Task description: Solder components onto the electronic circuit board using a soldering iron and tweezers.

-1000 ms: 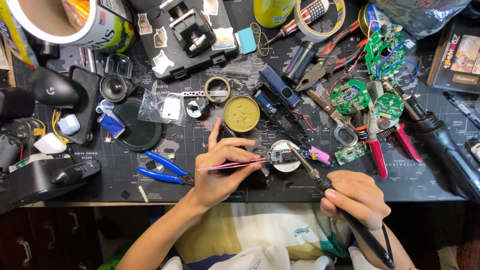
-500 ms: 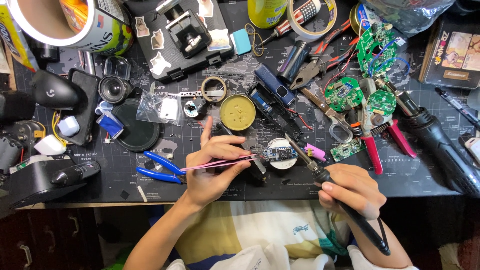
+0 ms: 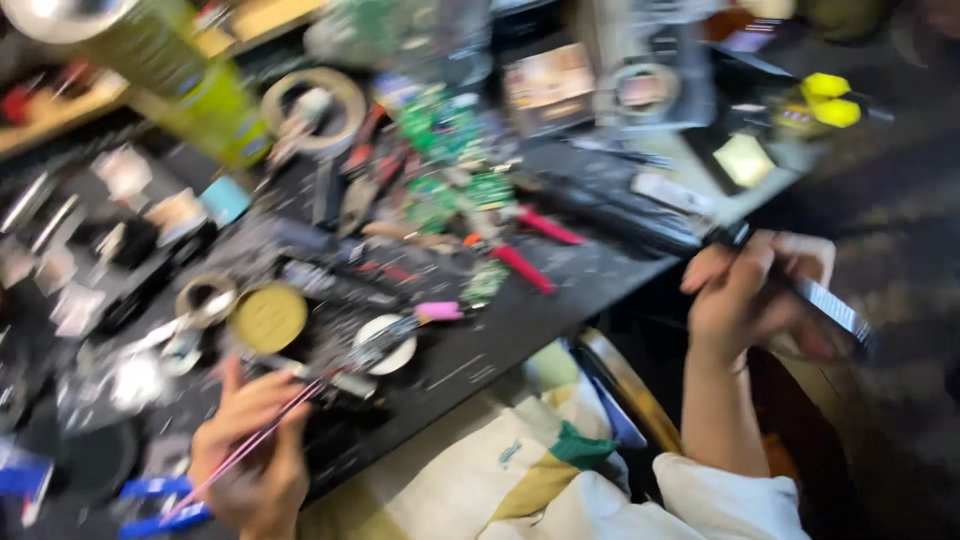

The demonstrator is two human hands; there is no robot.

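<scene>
The view is blurred and tilted. My left hand (image 3: 255, 455) pinches thin pink tweezers (image 3: 270, 430) at the near edge of the black work mat (image 3: 560, 290). The tweezer tips reach toward a small circuit board with a pink end (image 3: 435, 312), which lies over a white round disc (image 3: 392, 350). My right hand (image 3: 750, 290) is off the desk's right edge, raised above my lap. It is closed round a dark pen-shaped soldering iron (image 3: 835, 312), far from the board.
On the crowded mat are a round brass tin (image 3: 268, 317), green circuit boards (image 3: 440, 130), red-handled pliers (image 3: 525, 268), a tape roll (image 3: 315, 100) and a green can (image 3: 190, 80). Blue-handled pliers (image 3: 160, 505) lie beside my left hand. Yellow objects (image 3: 830, 100) sit far right.
The camera has swung right and tilted. My right hand has pulled the soldering iron away from the board, out past the desk's right edge. My left hand stays with the tweezers.
</scene>
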